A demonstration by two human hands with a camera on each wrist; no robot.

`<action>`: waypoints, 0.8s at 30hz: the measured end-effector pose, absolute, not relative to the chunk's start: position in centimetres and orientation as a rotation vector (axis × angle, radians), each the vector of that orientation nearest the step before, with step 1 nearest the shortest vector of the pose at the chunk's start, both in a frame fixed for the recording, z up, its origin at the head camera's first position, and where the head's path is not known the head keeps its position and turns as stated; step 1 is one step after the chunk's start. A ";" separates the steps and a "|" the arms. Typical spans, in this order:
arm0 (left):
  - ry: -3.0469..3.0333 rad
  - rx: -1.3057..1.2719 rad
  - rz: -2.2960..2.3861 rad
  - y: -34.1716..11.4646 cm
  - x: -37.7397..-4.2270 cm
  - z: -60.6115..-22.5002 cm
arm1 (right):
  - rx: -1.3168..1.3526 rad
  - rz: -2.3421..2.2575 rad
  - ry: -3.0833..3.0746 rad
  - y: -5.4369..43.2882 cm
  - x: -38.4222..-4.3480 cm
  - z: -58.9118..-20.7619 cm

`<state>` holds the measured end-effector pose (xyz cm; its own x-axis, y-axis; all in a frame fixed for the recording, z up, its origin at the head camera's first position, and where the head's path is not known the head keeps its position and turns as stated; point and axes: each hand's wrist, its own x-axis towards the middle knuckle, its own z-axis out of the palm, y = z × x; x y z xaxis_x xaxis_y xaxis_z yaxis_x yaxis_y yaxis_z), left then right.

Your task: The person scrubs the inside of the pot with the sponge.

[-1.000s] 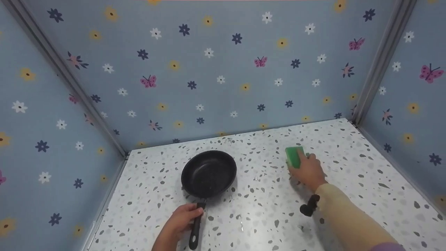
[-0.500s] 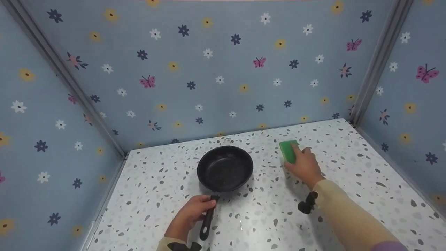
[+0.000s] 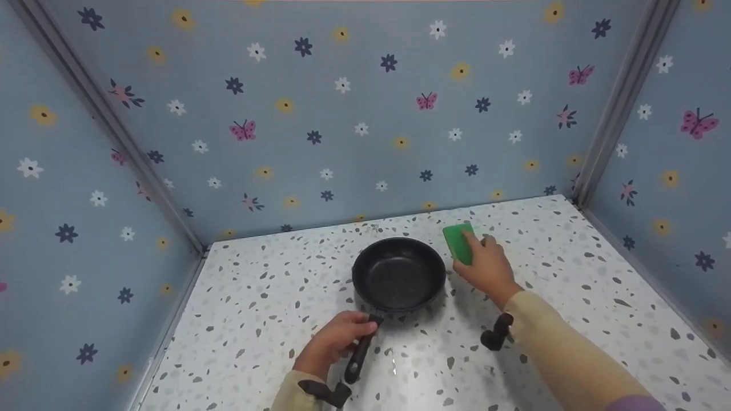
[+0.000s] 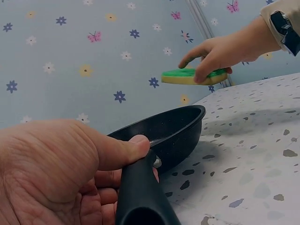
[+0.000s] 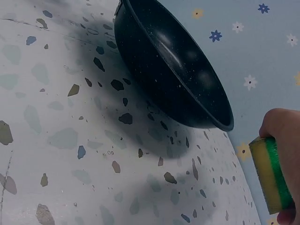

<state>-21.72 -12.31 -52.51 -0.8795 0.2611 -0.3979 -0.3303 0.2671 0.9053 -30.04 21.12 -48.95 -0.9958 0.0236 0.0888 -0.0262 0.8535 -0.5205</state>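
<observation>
A black frying pan [image 3: 398, 275] is held by its handle in my left hand [image 3: 341, 337], thumb on top near the pan body. In the left wrist view the pan [image 4: 180, 136] is tilted, its underside raised off the speckled tabletop with a shadow beneath. My right hand [image 3: 485, 265] grips a sponge [image 3: 458, 242], green on top and yellow below, by its sides. That sponge [image 5: 269, 176] is in the air just right of the pan's rim, apart from it. In the right wrist view only part of the right hand [image 5: 286, 140] shows, at the right edge.
The white speckled tabletop [image 3: 257, 319] meets a blue flowered back wall [image 3: 365, 114] and similar side walls, with grey metal strips [image 3: 622, 103] at the corners. Dark wrist-worn devices [image 3: 497, 332] sit by both sleeves.
My left hand has carried the frying pan to the right. The right hand has brought the sponge slightly left and farther back, so the two are now close together.
</observation>
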 end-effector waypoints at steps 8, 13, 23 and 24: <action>2.051 0.039 1.641 -10.9 -22.0 -52.5 | 0.035 0.782 -2.939 19.9 -30.1 -49.1; 2.063 0.046 1.615 -10.3 -22.2 -52.9 | 0.055 0.810 -2.955 19.2 -30.1 -49.2; 2.056 0.027 1.559 -9.5 -22.7 -53.5 | 0.088 0.827 -2.950 18.2 -29.7 -49.9; 2.063 0.022 1.549 -9.4 -22.7 -53.5 | 0.089 0.830 -2.952 18.2 -29.6 -49.9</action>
<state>-22.72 -9.45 -53.54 -0.8462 0.3323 -0.4165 -0.3074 0.3340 0.8910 -29.61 18.17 -49.94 -0.9956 -0.0357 0.0863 -0.0754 0.8522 -0.5178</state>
